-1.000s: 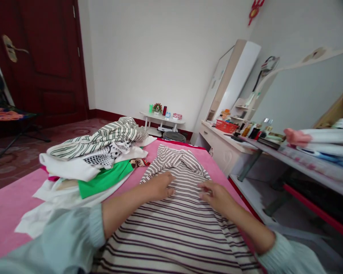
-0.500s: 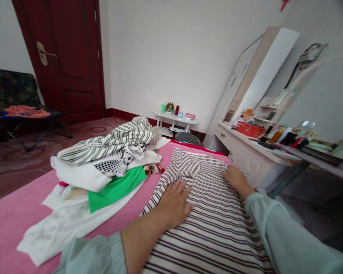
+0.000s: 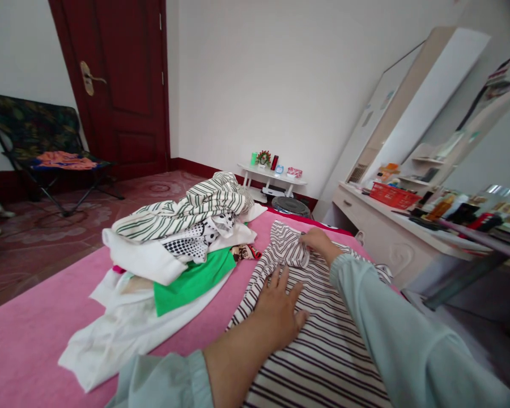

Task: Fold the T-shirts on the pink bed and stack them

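Observation:
A white shirt with dark stripes [image 3: 318, 340] lies spread on the pink bed cover [image 3: 29, 340], with one sleeve [image 3: 287, 249] folded in near its top. My left hand [image 3: 278, 311] rests flat on the shirt, fingers spread, just below that sleeve. At the upper part, my right hand [image 3: 318, 242] has its fingers closed on the cloth by the folded sleeve's end. More striped cloth [image 3: 382, 272] shows beyond my right forearm, which hides part of the shirt's right side.
Left of the shirt is a heap of clothes: a green-striped garment [image 3: 187, 207], dotted cloth [image 3: 187, 241], a green piece [image 3: 195, 280] and white ones [image 3: 106, 340]. A dressing table [image 3: 378, 226] with a red basket [image 3: 393, 195] stands at right, a folding chair [image 3: 34, 136] at left.
My right hand has moved left from the shirt's right edge to the folded sleeve. My left hand stays flat on the cloth. The view has turned a little left.

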A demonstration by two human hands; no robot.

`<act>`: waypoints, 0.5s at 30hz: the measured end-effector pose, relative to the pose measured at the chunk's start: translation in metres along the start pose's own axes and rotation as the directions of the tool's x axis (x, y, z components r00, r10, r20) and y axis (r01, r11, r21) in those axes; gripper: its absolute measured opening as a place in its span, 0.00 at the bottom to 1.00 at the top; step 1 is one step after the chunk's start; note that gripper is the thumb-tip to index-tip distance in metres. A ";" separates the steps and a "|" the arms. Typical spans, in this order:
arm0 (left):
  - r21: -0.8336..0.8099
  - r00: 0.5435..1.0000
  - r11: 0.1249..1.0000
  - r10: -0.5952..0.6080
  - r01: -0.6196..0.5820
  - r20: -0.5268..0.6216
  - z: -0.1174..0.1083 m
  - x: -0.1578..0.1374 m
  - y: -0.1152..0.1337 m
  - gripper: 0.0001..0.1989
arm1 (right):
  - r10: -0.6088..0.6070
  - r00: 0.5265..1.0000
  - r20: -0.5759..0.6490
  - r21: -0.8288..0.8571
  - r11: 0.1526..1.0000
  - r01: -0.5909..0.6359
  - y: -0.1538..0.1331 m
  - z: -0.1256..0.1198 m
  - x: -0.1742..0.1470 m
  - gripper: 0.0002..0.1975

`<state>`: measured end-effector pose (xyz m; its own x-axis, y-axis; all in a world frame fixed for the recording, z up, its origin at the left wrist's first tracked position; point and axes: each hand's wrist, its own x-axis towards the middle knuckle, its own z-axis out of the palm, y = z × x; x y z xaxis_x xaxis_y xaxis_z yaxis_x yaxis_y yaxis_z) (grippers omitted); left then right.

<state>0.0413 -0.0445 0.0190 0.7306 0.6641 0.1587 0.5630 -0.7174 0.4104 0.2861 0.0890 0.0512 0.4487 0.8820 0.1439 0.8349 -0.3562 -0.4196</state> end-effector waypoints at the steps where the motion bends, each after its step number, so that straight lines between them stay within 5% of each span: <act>1: 0.012 0.998 0.999 -0.052 0.053 -0.024 -0.002 0.001 -0.001 0.35 | -0.007 1.000 0.001 0.072 0.997 0.007 -0.012 0.000 0.005 0.11; 4: 0.080 0.963 0.964 -0.242 0.252 -0.118 -0.009 0.006 -0.007 0.40 | -0.060 0.998 0.001 0.367 0.929 0.055 -0.049 0.009 0.010 0.14; 8: 0.164 0.912 0.903 -0.369 0.397 -0.177 -0.015 0.013 -0.018 0.40 | -0.107 0.994 -0.014 0.788 0.611 0.077 -0.069 0.040 -0.005 0.13; 12: 0.194 0.898 0.883 -0.389 0.427 -0.206 -0.013 0.015 -0.023 0.40 | 0.017 0.999 -0.051 0.688 0.726 0.023 -0.057 0.069 -0.022 0.18; 15: 0.252 0.937 0.909 -0.288 0.332 -0.196 -0.011 0.016 -0.021 0.36 | 0.069 0.994 -0.090 0.631 0.776 0.003 -0.051 0.076 -0.023 0.28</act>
<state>0.0366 -0.0168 0.0228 0.4472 0.8703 0.2063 0.8514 -0.4849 0.1999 0.2085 0.1101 0.0010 0.5321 0.8241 0.1943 0.4479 -0.0793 -0.8905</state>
